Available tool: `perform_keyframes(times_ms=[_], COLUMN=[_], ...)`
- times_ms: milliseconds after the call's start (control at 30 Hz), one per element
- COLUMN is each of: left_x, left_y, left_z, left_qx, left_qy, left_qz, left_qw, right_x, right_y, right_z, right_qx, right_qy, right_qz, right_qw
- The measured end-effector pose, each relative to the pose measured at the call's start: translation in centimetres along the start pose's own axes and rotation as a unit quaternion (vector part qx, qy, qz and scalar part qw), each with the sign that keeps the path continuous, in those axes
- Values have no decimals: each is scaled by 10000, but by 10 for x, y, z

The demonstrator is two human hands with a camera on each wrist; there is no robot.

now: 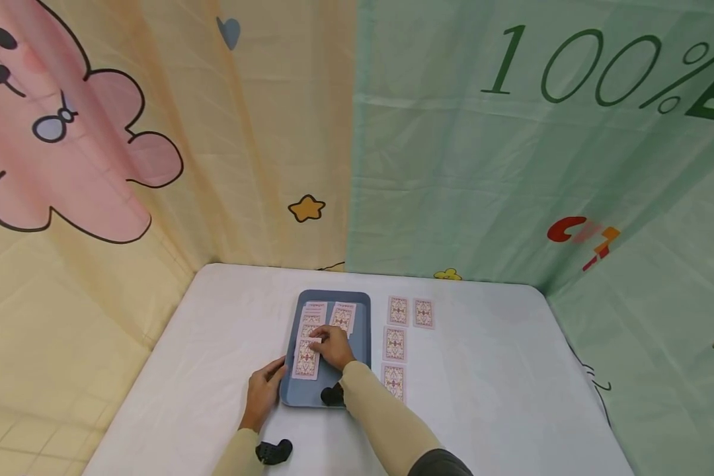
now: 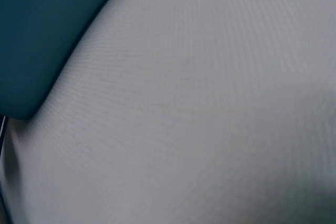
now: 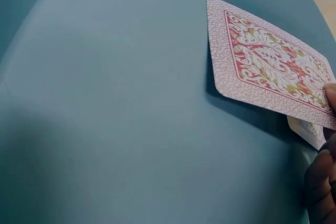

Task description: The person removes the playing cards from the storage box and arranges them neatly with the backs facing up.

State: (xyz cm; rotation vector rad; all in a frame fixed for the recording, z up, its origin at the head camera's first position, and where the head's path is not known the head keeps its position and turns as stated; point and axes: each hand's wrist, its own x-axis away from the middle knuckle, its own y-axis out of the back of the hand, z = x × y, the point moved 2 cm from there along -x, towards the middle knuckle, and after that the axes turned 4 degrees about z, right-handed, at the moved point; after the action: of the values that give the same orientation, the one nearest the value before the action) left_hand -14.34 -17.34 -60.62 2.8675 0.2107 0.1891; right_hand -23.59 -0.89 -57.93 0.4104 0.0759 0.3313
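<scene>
right hand (image 1: 332, 346) pinches a red-patterned face-down playing card (image 3: 268, 64) over the flat blue plastic tray (image 1: 357, 344), centre frame; left hand (image 1: 266, 387), fingers relaxed, steadies the tray edge.

The right hand (image 1: 332, 346) pinched a face-down card (image 1: 307, 357) over the blue tray (image 1: 359, 344). The left hand (image 1: 265, 390) rested against the tray's left edge. Four more cards (image 1: 395, 344) lay on the white table (image 1: 500, 383).

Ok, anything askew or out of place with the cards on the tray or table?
Nothing damaged or spilled. Cards on the tray overlap unevenly in a column under the right hand; the four table cards lie flat, face down, fairly straight.
</scene>
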Motion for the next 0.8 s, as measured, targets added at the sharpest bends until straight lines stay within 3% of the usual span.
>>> perform_keyframes(times_ms=[467, 800], left_x=[0, -1], left_y=[0, 0], left_z=[0, 1], left_qx=[29, 6], left_qy=[-38, -45], left_qz=[-17, 15], left_qw=[10000, 10000], right_x=[5, 11], right_y=[24, 51], right_z=[-3, -7], right_qx=[-325, -378], right_qy=[157, -226], right_qz=[-140, -273], right_qw=[9992, 9987])
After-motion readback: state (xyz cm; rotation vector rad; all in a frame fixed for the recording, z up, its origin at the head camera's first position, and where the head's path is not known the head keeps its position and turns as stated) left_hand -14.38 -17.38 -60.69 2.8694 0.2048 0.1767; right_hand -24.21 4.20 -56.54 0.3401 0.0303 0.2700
